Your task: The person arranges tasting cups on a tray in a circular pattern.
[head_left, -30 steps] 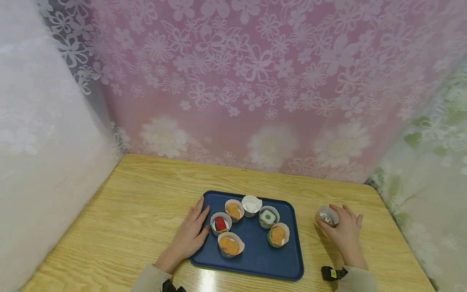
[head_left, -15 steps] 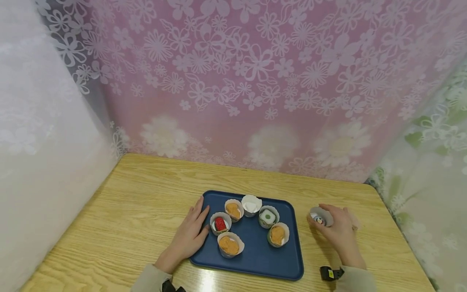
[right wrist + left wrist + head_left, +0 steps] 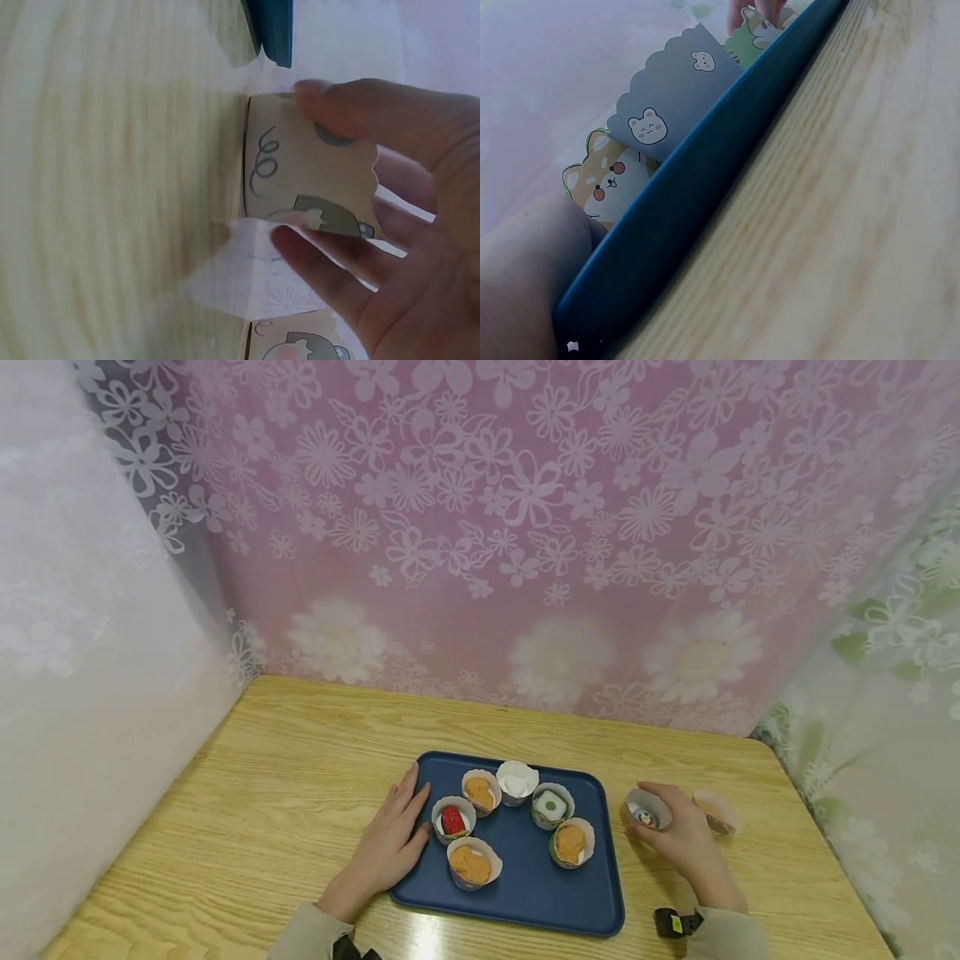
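Observation:
My left hand point(image 3: 390, 843) lies over the left edge of a dark blue tray point(image 3: 525, 893), its fingers straight along the rim. In the left wrist view, the hand point(image 3: 532, 277) touches the tray's side wall point(image 3: 682, 202). Off the tray's right side, my right hand point(image 3: 686, 839) grips a paper baking cup point(image 3: 647, 806) by its wall, thumb on the near side. The right wrist view shows that cup point(image 3: 315, 165) upright with its base close to the table. A small picture shows inside the cup. Behind this hand stands another paper cup point(image 3: 716, 817), partly hidden.
Several paper cups stand on the tray: some hold orange pieces point(image 3: 471, 863), one a red piece point(image 3: 453, 819), one a white piece with a green spot point(image 3: 551, 806), one a white piece point(image 3: 517, 783). A floral curtain point(image 3: 525, 568) hangs behind the wooden table point(image 3: 315, 735).
My right hand has moved left toward the tray with the paper cup, bringing the other cup behind it into view. The left hand and the tray stay in place.

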Demonstrator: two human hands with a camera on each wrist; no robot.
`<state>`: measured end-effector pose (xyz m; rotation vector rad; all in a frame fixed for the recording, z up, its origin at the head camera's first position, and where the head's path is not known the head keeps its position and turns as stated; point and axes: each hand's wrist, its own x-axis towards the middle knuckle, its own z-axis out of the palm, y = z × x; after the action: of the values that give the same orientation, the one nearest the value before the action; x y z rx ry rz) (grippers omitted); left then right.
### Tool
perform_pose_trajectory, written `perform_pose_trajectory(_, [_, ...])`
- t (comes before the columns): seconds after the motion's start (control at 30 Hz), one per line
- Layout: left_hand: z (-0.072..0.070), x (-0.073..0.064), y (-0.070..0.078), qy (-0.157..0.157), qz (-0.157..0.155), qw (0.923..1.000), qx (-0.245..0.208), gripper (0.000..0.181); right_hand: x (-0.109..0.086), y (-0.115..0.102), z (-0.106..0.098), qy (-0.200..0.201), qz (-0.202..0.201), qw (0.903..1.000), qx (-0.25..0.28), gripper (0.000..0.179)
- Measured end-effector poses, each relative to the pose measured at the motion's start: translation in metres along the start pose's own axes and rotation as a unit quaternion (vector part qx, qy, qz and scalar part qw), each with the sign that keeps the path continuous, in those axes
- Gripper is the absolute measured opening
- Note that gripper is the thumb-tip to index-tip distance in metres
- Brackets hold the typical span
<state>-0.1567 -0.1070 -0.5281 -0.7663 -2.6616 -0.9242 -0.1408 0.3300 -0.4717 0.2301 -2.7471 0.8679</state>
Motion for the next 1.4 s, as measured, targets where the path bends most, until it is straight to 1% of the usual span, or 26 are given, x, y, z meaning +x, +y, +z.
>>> perform_pose_trajectory(0.07, [0.0,0.0,0.0,0.0,0.0,1.0,0.001,0.055,0.0,0.0,0.001,0.003,-0.006,1.0,-0.004,0.062])
perform_pose_trajectory(0.23, [0.0,0.0,0.002,0.001,-0.001,1.0,0.0,0.054,-0.001,0.001,0.002,0.003,-0.001,0.9998,-0.02,0.06])
perform_pose_trajectory(0.47, [0.0,-0.001,0.001,-0.002,0.0,1.0,-0.002,0.055,-0.002,-0.004,-0.002,0.022,-0.011,0.9994,-0.023,0.059])
perform_pose_trajectory(0.6, [0.001,-0.001,0.001,0.0,0.0,1.0,0.0,0.055,0.0,-0.013,-0.007,0.028,-0.015,0.9991,-0.03,0.058])
perform_pose_trajectory(0.7, [0.001,0.0,0.0,0.0,0.0,1.0,0.001,0.055,0.0,-0.025,-0.011,0.034,-0.021,0.9987,-0.031,0.059])
perform_pose_trajectory(0.83, [0.002,0.0,0.0,0.003,0.0,1.0,0.001,0.054,0.001,-0.042,-0.016,0.031,-0.032,0.9988,-0.02,0.06])
perform_pose_trajectory(0.93, [0.002,0.0,0.0,0.006,0.002,1.0,-0.001,0.054,0.001,-0.055,-0.017,0.032,-0.05,0.9982,-0.013,0.061])
perform_pose_trajectory(1.1, [0.002,0.0,0.001,0.006,0.002,1.0,-0.002,0.054,0.004,-0.072,-0.014,0.036,-0.112,0.993,-0.012,0.062])
perform_pose_trajectory(1.2, [0.001,0.0,0.001,0.005,0.002,1.0,-0.005,0.054,0.005,-0.082,-0.01,0.032,-0.146,0.9888,-0.008,0.061])
perform_pose_trajectory(1.4, [-0.001,-0.001,0.001,0.004,0.001,1.0,-0.003,0.054,0.004,-0.101,0.003,0.008,-0.175,0.9844,-0.008,0.063])
